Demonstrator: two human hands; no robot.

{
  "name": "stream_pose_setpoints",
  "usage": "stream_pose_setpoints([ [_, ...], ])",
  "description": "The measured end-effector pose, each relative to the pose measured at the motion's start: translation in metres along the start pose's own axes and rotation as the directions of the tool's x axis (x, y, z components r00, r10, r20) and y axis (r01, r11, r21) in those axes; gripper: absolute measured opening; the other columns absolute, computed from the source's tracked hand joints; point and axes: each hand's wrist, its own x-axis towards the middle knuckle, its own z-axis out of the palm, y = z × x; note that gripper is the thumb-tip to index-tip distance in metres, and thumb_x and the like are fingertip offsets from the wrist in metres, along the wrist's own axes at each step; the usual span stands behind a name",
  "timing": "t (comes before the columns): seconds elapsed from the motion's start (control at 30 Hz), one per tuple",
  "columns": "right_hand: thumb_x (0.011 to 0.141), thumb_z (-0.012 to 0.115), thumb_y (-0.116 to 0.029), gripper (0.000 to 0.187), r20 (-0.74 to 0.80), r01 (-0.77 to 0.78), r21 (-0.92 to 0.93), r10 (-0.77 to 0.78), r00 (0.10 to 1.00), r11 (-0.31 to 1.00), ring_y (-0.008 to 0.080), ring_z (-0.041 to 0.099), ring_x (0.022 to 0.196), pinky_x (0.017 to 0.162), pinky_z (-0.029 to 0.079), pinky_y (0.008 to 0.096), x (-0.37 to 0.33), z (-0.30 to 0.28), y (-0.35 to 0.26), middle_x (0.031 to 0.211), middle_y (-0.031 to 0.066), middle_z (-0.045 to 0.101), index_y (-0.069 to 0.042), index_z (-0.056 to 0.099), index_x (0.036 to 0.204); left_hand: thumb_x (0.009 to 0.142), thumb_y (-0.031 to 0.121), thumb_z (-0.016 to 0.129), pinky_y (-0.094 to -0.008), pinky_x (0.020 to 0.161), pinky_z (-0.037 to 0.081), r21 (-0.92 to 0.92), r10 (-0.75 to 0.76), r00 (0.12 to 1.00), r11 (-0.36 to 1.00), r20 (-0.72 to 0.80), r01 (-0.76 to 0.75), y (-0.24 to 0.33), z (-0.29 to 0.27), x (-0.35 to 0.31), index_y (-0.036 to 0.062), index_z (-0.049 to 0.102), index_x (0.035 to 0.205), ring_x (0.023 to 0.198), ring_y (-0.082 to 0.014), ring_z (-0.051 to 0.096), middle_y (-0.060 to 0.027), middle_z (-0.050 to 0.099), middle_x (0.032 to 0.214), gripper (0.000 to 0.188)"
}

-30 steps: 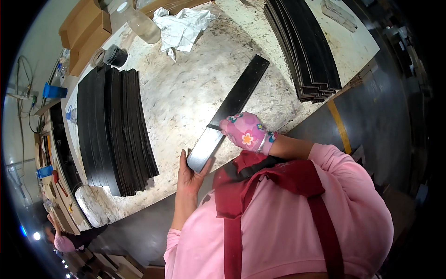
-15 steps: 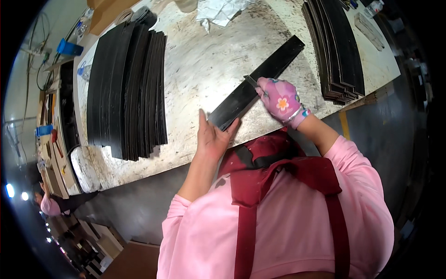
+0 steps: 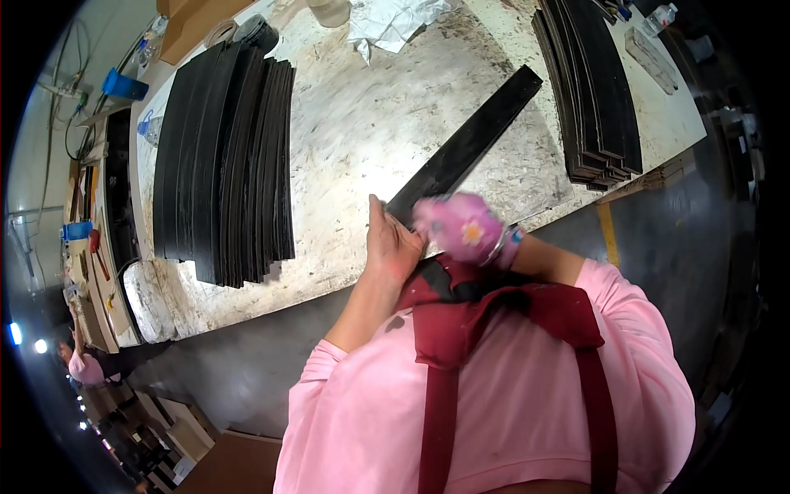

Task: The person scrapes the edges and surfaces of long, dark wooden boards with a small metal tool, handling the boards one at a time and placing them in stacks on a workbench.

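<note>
A long black strip (image 3: pixel 473 140) lies slantwise across the worktable, its far end toward the upper right. My bare left hand (image 3: pixel 390 249) grips its near end by the table's front edge, thumb along one side and fingers at the other. Over that same end, my right hand (image 3: pixel 462 230) is closed in a pink flowered glove and smeared by motion. The flat metal blade it held a moment ago is hidden now behind the hand and the blur.
A broad stack of black strips (image 3: pixel 222 165) stands on the left of the worktable (image 3: pixel 354 148). Another black stack (image 3: pixel 592 90) lies at the right. White crumpled paper (image 3: pixel 395 25), a cup (image 3: pixel 329 11) and a dark tape roll (image 3: pixel 257 34) sit at the back.
My right hand has swept down along the strip toward me, from its middle to its near end. My left hand and the strip's near end have shifted slightly right.
</note>
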Motion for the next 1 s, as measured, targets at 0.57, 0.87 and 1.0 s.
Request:
stream_pose_setpoints([
  [0.57, 0.088, 0.050, -0.020, 0.015, -0.072, -0.131, -0.210, 0.118, 0.990, 0.969, 0.0382, 0.063, 0.069, 0.062, 0.050, 0.0485, 0.006, -0.018, 0.029, 0.074, 0.0179, 0.064, -0.009, 0.058, 0.082, 0.091, 0.012, 0.062, -0.0340, 0.089, 0.053, 0.477, 0.234, 0.966, 0.865, -0.113, -0.154, 0.032, -0.021, -0.036, 0.0044, 0.055, 0.116, 0.105, -0.0169, 0.059, -0.0054, 0.061, 0.113, 0.027],
  [0.87, 0.092, 0.044, -0.020, 0.023, -0.335, -0.423, -0.179, 0.349, 0.875, 0.888, 0.0309, 0.064, 0.062, 0.057, 0.052, 0.0430, 0.035, -0.052, 0.098, 0.070, 0.0186, 0.064, -0.006, 0.061, 0.085, 0.090, 0.010, 0.063, -0.0262, 0.074, 0.059, 0.461, 0.330, 0.907, 0.868, -0.263, -0.182, 0.078, -0.081, -0.098, 0.0032, 0.057, 0.111, 0.091, -0.0179, 0.067, -0.0074, 0.066, 0.104, 0.023],
  [1.0, 0.091, 0.038, -0.016, 0.025, -0.030, -0.228, -0.239, 0.228, 0.973, 0.944, 0.0300, 0.064, 0.065, 0.062, 0.053, 0.0423, 0.052, -0.016, 0.059, 0.073, 0.0191, 0.064, -0.003, 0.060, 0.088, 0.091, 0.010, 0.062, -0.0255, 0.072, 0.060, 0.480, 0.329, 0.910, 0.859, -0.251, -0.178, 0.075, -0.081, -0.100, 0.0012, 0.057, 0.110, 0.088, -0.0172, 0.068, -0.0088, 0.066, 0.103, 0.022],
])
